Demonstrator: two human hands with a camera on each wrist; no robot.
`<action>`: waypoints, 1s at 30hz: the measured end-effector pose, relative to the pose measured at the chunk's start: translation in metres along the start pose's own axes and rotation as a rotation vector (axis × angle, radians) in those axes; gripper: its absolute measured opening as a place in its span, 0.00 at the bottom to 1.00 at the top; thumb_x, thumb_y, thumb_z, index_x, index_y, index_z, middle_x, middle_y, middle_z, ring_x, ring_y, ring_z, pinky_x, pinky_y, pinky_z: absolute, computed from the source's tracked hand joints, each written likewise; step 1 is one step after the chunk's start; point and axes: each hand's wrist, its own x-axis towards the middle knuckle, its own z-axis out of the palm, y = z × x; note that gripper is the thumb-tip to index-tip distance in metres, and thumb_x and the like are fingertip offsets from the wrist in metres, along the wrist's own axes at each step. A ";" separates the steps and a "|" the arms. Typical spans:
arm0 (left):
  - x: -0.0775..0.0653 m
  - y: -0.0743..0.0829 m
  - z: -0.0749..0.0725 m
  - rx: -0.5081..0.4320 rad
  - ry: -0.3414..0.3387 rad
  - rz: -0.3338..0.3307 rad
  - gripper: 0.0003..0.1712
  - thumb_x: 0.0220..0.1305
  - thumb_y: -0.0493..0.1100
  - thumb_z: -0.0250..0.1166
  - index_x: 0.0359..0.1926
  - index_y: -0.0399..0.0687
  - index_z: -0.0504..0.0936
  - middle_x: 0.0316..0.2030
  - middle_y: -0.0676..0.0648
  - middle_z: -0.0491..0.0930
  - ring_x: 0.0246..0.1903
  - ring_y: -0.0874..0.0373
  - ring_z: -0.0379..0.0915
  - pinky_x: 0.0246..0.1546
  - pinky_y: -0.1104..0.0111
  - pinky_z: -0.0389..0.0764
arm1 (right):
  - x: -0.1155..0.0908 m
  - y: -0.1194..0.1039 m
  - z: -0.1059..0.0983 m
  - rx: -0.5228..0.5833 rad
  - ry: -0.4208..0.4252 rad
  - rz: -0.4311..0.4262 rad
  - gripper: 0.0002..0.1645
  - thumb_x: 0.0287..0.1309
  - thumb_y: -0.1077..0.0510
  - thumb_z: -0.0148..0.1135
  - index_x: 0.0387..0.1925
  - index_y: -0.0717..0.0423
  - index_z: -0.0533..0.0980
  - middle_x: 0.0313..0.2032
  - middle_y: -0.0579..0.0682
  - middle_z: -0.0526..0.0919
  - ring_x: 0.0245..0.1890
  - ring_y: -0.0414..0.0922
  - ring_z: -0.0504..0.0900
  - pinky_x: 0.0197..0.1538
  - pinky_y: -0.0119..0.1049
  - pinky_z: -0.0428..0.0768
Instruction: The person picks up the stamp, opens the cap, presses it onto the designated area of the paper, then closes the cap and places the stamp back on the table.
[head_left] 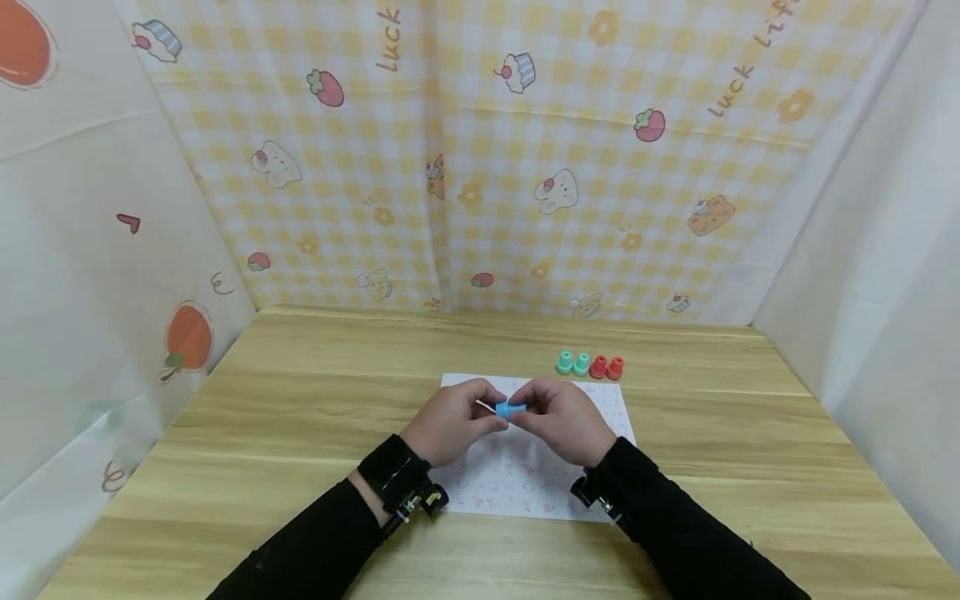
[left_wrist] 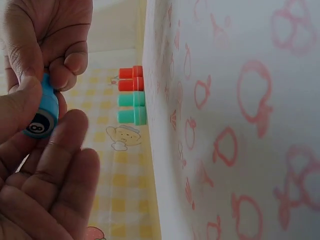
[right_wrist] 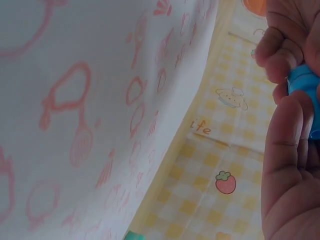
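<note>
Over the printed sheet (head_left: 517, 483), both hands come together on a small blue stamp (head_left: 507, 410). My left hand (head_left: 453, 421) pinches its wide end between thumb and forefinger. A thin white strip (head_left: 484, 406) shows between those fingers. From the other side my right hand (head_left: 566, 421) pinches the narrow end. In the left wrist view the blue stamp (left_wrist: 47, 107) turns its round dark face, with a pale mark, towards the camera. Fingers cover much of the blue stamp (right_wrist: 305, 85) in the right wrist view.
Two green stamps (head_left: 573, 363) and two red stamps (head_left: 606, 368) stand in a row just behind the sheet. Rows of pale red figures cover the paper. The wooden table (head_left: 315, 400) meets a checked cloth (head_left: 495, 208) at the back.
</note>
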 end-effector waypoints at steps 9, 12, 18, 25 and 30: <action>-0.001 -0.004 -0.010 0.220 0.035 -0.009 0.25 0.74 0.52 0.68 0.65 0.47 0.79 0.65 0.45 0.81 0.65 0.47 0.79 0.66 0.48 0.79 | 0.002 0.010 -0.025 -0.129 0.052 0.044 0.06 0.69 0.60 0.69 0.46 0.55 0.85 0.39 0.48 0.87 0.35 0.44 0.77 0.39 0.32 0.79; -0.002 -0.005 -0.014 0.289 0.061 -0.027 0.27 0.73 0.53 0.69 0.67 0.49 0.79 0.68 0.47 0.79 0.69 0.47 0.75 0.69 0.50 0.76 | 0.003 0.018 -0.040 -0.181 0.072 0.038 0.07 0.70 0.63 0.67 0.47 0.58 0.85 0.40 0.51 0.88 0.36 0.44 0.78 0.40 0.30 0.79; -0.001 -0.010 -0.025 0.389 0.053 -0.022 0.31 0.73 0.53 0.69 0.70 0.48 0.76 0.74 0.43 0.72 0.74 0.45 0.68 0.74 0.49 0.71 | 0.004 0.039 -0.076 -0.321 0.124 0.076 0.09 0.70 0.64 0.63 0.48 0.62 0.83 0.42 0.55 0.89 0.39 0.45 0.82 0.42 0.33 0.80; -0.001 -0.019 -0.040 0.494 0.040 -0.069 0.34 0.73 0.56 0.67 0.74 0.48 0.73 0.79 0.38 0.63 0.81 0.39 0.54 0.78 0.43 0.61 | 0.004 0.062 -0.115 -0.426 0.148 0.150 0.10 0.70 0.63 0.62 0.49 0.64 0.80 0.40 0.57 0.86 0.38 0.48 0.80 0.40 0.36 0.78; -0.002 -0.022 -0.049 0.562 0.031 -0.081 0.38 0.73 0.57 0.67 0.76 0.46 0.70 0.80 0.35 0.59 0.81 0.34 0.50 0.78 0.40 0.57 | 0.004 0.073 -0.133 -0.496 0.142 0.180 0.12 0.68 0.63 0.62 0.50 0.65 0.80 0.40 0.57 0.85 0.38 0.50 0.79 0.43 0.40 0.78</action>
